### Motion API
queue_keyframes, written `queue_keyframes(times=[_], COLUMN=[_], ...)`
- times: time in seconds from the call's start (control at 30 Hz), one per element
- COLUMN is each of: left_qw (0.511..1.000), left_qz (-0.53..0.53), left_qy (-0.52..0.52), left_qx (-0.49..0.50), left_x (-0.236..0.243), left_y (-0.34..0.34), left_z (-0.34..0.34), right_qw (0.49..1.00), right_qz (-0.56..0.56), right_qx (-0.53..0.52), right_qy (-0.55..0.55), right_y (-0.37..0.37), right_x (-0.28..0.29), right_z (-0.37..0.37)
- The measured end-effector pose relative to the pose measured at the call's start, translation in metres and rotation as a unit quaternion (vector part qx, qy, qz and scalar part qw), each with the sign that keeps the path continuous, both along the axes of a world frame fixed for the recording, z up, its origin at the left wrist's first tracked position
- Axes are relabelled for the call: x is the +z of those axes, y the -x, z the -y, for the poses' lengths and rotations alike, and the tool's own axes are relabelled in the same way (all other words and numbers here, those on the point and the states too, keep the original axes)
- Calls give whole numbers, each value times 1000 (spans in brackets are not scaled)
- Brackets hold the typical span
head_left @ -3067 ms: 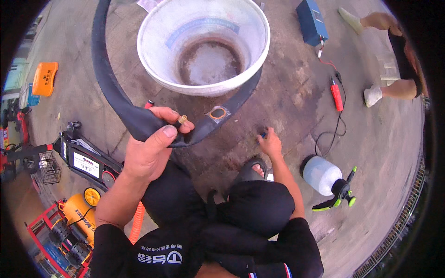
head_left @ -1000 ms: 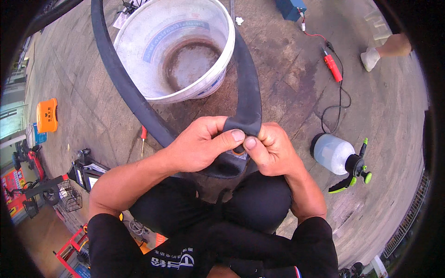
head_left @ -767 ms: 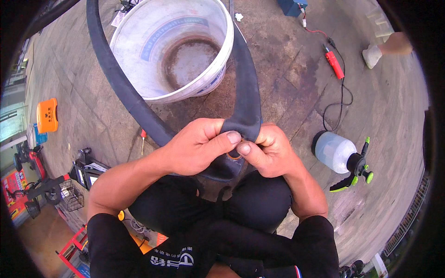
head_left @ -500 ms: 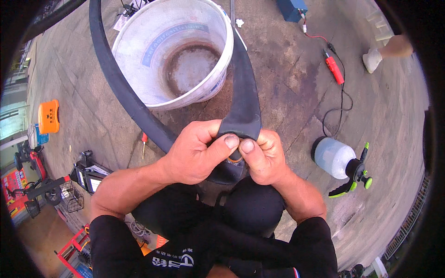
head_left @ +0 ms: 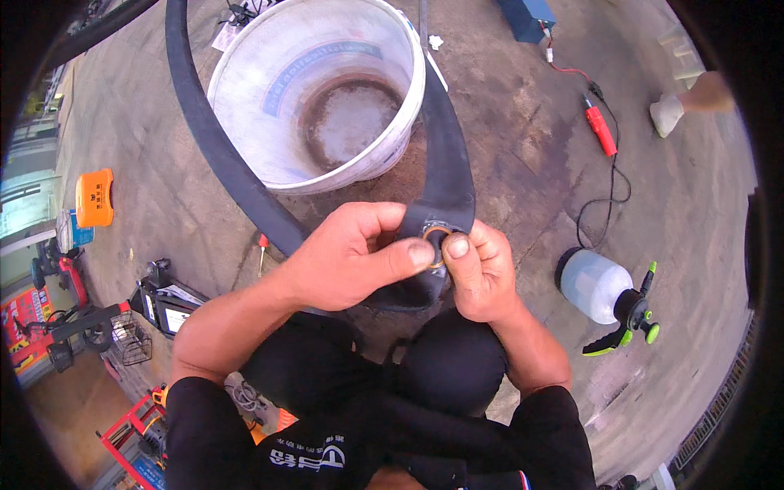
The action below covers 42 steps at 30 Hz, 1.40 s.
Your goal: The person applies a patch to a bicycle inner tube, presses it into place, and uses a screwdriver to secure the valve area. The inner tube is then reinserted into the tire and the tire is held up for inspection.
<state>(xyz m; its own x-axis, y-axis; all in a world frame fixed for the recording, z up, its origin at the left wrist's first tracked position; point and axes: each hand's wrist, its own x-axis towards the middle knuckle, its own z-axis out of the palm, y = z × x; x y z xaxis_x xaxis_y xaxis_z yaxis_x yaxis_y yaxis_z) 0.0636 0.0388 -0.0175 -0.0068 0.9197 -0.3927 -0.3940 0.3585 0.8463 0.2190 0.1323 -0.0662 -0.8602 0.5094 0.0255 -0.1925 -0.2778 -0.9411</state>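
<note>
A black rubber inner tube [head_left: 206, 114] loops from the white bucket toward me and lies across both my hands. On its near stretch sits a small round black patch [head_left: 436, 245] with an orange rim, and the rubber around it looks pale and scuffed. My left hand [head_left: 355, 257] grips the tube from the left, thumb pressed against the patch's edge. Closed on the tube from the right is my right hand [head_left: 483, 273], its thumb on the patch's right edge. The fingers of both hands are partly hidden behind the rubber.
Beyond my hands stands a large white bucket [head_left: 253, 110]. A pump sprayer [head_left: 596, 286] lies to the right, near a corded red tool [head_left: 600, 131] and a blue box [head_left: 527, 18]. To the left are a screwdriver [head_left: 262, 245] and an orange stool [head_left: 95, 198]. Someone's foot [head_left: 666, 114] shows far right.
Both thumbs have moved apart, and the round orange-rimmed patch now shows between them. The held stretch of tube has turned its patched face up. The whole view has shifted slightly.
</note>
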Motion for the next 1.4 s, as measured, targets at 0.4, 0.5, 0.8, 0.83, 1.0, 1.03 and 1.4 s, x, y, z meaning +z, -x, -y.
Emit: queue_keyframes(times=[0.4, 0.5, 0.8, 0.83, 1.0, 1.03, 1.4], left_qw=[996, 996, 995, 996, 998, 998, 994], left_qz=[-74, -89, -81, -72, -43, -46, -47], left_qy=[-23, -6, 40, 52, 39, 38, 97], left_qx=[-53, -23, 37, 32, -15, -31, -19], left_x=[-2, -5, -9, -9, -3, -2, -9], left_y=[2, -2, -9, -6, 0, 1, -5], left_z=[9, 7, 14, 13, 12, 12, 20], right_qw=[993, 998, 998, 998, 985, 983, 988], right_qz=[9, 32, 60, 55, 71, 69, 58], right_qx=[90, 30, -20, -18, 136, 152, 31], right_qy=[75, 47, 13, 34, 84, 74, -141], right_y=[-5, 0, 7, 8, 5, 5, 12], right_x=[-2, -1, -3, -4, -9, -10, -2], right_z=[-6, 0, 6, 6, -12, -13, 5])
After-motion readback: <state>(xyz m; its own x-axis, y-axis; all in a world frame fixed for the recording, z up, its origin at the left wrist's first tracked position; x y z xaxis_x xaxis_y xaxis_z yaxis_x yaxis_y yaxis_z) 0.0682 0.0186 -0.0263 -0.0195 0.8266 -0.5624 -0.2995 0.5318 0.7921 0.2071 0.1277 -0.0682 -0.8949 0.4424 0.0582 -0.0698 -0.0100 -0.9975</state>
